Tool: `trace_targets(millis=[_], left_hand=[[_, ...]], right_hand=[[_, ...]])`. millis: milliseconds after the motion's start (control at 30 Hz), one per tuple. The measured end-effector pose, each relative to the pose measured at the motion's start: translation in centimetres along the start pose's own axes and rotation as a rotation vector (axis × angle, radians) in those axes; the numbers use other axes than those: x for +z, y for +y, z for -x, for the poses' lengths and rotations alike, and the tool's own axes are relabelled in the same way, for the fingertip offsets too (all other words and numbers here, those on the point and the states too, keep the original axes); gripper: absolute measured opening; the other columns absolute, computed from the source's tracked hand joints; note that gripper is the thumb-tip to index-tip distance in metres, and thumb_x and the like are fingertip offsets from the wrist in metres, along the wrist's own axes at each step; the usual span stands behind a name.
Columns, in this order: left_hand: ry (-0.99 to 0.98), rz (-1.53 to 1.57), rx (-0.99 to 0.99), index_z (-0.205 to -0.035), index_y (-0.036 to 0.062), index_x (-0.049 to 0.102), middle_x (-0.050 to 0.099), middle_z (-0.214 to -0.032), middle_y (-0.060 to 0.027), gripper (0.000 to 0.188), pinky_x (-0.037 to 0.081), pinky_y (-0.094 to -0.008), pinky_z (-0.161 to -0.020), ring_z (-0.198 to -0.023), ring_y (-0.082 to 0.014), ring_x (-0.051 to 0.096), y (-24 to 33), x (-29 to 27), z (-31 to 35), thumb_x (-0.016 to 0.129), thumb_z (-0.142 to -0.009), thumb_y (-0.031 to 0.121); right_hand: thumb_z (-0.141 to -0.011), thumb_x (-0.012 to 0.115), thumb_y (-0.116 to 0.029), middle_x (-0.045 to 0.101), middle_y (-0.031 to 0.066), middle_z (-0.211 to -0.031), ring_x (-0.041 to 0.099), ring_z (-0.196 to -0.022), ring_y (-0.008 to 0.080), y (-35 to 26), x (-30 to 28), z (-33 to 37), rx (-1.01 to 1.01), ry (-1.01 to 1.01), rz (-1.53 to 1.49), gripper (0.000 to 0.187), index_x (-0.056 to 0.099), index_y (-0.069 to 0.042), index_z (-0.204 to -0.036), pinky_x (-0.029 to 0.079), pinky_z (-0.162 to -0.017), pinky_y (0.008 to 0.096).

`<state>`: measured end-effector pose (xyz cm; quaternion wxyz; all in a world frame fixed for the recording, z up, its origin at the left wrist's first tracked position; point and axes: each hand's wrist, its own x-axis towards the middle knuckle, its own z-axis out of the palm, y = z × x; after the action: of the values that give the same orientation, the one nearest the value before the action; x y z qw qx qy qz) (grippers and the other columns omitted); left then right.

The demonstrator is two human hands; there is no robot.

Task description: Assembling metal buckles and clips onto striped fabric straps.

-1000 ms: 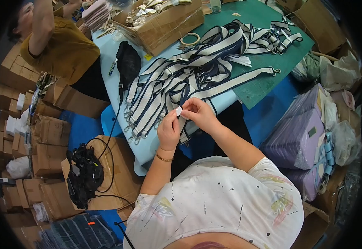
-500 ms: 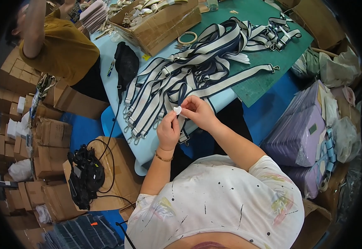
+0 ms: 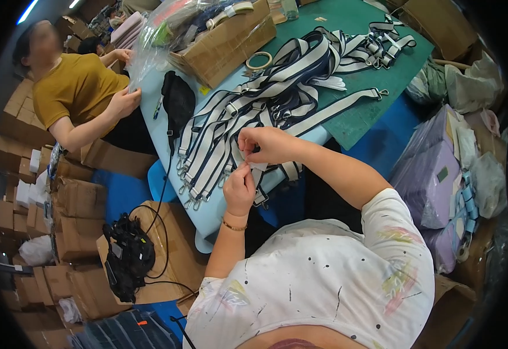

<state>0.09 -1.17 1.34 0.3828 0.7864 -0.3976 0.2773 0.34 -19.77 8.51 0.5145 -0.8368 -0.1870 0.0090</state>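
My left hand [image 3: 239,189] is closed in a pinch at the near edge of the table, with a small white piece [image 3: 259,166] at its fingertips; the piece looks thin, its kind is unclear. Just above it, my right hand [image 3: 265,145] bends down with its fingertips drawn together. Whatever those fingers hold is too small to make out. Beyond both hands lies a heap of white straps with navy edges [image 3: 289,75] and metal clips. One strap [image 3: 341,110] stretches apart from the heap toward the right, ending in a clip.
A co-worker in a mustard top [image 3: 82,87] holds a clear plastic bag [image 3: 149,43] beside an open carton [image 3: 225,55]. A tape roll [image 3: 259,60] and black pouch [image 3: 178,102] lie on the table. Purple wrapped stacks [image 3: 425,168] stand right; cartons [image 3: 82,198] are piled left.
My right hand has risen and moved slightly left, its elbow swinging outward. The white piece now sits lower, by my left fingertips. The co-worker has turned to the table, holding a plastic bag.
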Motion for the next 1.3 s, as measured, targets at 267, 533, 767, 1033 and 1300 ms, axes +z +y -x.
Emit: trace_targets(millis=[267, 533, 767, 1033, 1300], left_hand=[[0.014, -0.008, -0.048, -0.094, 0.0014, 0.056, 0.064, -0.086, -0.0163, 0.014, 0.051, -0.0356, -0.065, -0.075, -0.0329, 0.063, -0.9, 0.0, 0.2, 0.061, -0.081, -0.002], [-0.049, 0.095, -0.228, -0.099, -0.0011, 0.055, 0.063, -0.099, -0.0143, 0.016, 0.050, -0.0333, -0.079, -0.089, -0.0256, 0.063, 0.7, 0.2, -0.2, 0.060, -0.084, 0.000], [-0.184, 1.172, -0.977, -0.117, -0.0060, 0.056, 0.056, -0.117, -0.0061, 0.029, 0.040, -0.0230, -0.092, -0.104, -0.0120, 0.054, -2.4, -1.0, -1.2, 0.056, -0.093, 0.010], [-0.405, 0.980, -0.746, -0.106, -0.0044, 0.064, 0.057, -0.114, -0.0042, 0.023, 0.040, -0.0262, -0.092, -0.105, -0.0146, 0.053, -3.0, -1.1, -2.3, 0.065, -0.084, 0.003], [-0.397, 0.988, -0.781, -0.107, -0.0046, 0.063, 0.059, -0.112, -0.0035, 0.023, 0.042, -0.0239, -0.088, -0.099, -0.0115, 0.055, -2.5, -0.9, -2.2, 0.063, -0.085, 0.003]], right_hand=[[-0.077, 0.066, -0.003, 0.057, 0.0035, -0.073, 0.053, -0.070, 0.0100, 4.3, 2.1, -1.9, -0.071, -0.053, -0.556, 0.023, 0.045, -0.005, -0.085, 0.046, -0.065, 0.0252], [-0.080, 0.067, -0.004, 0.061, 0.0026, -0.080, 0.056, -0.074, 0.0100, 5.1, 1.4, -2.2, -0.035, -0.032, -0.703, 0.022, 0.046, -0.005, -0.087, 0.046, -0.069, 0.0244], [-0.081, 0.069, -0.005, 0.062, 0.0029, -0.085, 0.057, -0.079, 0.0095, 5.7, 0.9, -2.6, -0.074, -0.136, -0.756, 0.025, 0.046, -0.005, -0.091, 0.045, -0.075, 0.0234], [-0.081, 0.069, -0.005, 0.060, 0.0014, -0.084, 0.055, -0.079, 0.0076, 5.9, 1.1, -2.9, -0.090, -0.286, -0.755, 0.027, 0.044, -0.006, -0.089, 0.045, -0.073, 0.0224], [-0.082, 0.068, -0.004, 0.060, 0.0025, -0.084, 0.055, -0.080, 0.0080, 5.2, 1.3, -2.2, -0.112, -0.211, -0.672, 0.027, 0.041, -0.005, -0.088, 0.045, -0.073, 0.0229]])
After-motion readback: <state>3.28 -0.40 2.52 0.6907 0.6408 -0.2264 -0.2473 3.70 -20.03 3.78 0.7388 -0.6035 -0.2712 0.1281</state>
